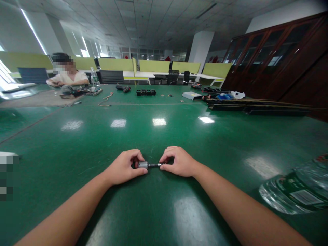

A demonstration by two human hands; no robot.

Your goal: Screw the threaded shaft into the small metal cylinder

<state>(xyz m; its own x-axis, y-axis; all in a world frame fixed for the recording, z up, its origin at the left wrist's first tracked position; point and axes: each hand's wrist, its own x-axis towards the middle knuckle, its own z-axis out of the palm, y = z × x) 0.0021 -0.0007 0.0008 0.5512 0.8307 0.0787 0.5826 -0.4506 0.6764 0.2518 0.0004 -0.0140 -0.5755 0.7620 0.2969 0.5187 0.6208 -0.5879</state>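
Between the thumb and fingers of my left hand (126, 166) is a short silver metal cylinder (142, 165), lying sideways low over the green table (153, 198). A slim dark rod (153, 165) with shiny bands runs from the cylinder's right end. My right hand (180, 162) pinches the far end of that rod with thumb and fingertips. Rod and cylinder are in line and appear joined. The fingertips hide the rod's right tip, and part of the cylinder's left end is covered. I cannot tell whether the piece rests on the tabletop.
A large clear water bottle (297, 191) lies at the right. Long black bars (256, 106) and a white box (191, 95) are at the back right. Farther back are a black module (146, 92), a power drill (123, 88) and a cord (105, 99). Another person (69, 77) sits at the back left.
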